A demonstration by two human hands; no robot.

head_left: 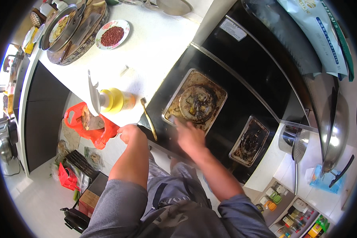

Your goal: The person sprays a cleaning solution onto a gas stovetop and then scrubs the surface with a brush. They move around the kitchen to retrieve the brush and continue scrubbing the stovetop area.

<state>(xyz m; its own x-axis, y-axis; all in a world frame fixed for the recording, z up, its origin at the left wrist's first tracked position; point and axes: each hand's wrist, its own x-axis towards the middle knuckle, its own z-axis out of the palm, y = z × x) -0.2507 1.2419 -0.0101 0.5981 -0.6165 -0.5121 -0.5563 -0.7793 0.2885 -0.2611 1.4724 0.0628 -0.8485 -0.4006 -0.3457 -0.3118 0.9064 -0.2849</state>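
Note:
My right hand (192,136), blurred by motion, is over the near edge of the greasy burner tray (172,110) in the black stovetop (159,98). It holds a small flat greyish tool (173,119), too blurred to name exactly. My left hand (128,133) is curled at the counter's front edge, beside a red plastic bag (99,138); whether it grips the bag or something else is hidden. Inside the bag's mouth sits a stained, brownish piece (90,119). A toothbrush-like brush (149,120) lies across the stovetop's left edge, next to a yellow spray bottle (116,100) with a white trigger head.
A floral plate of red beans (112,36) rests on the white counter (160,38). Behind it, a round chopping board (74,50) carries a cleaver (87,26) and a metal pan (44,41). A second burner recess (250,141) lies right. An open drawer of jars (294,217) sits lower right.

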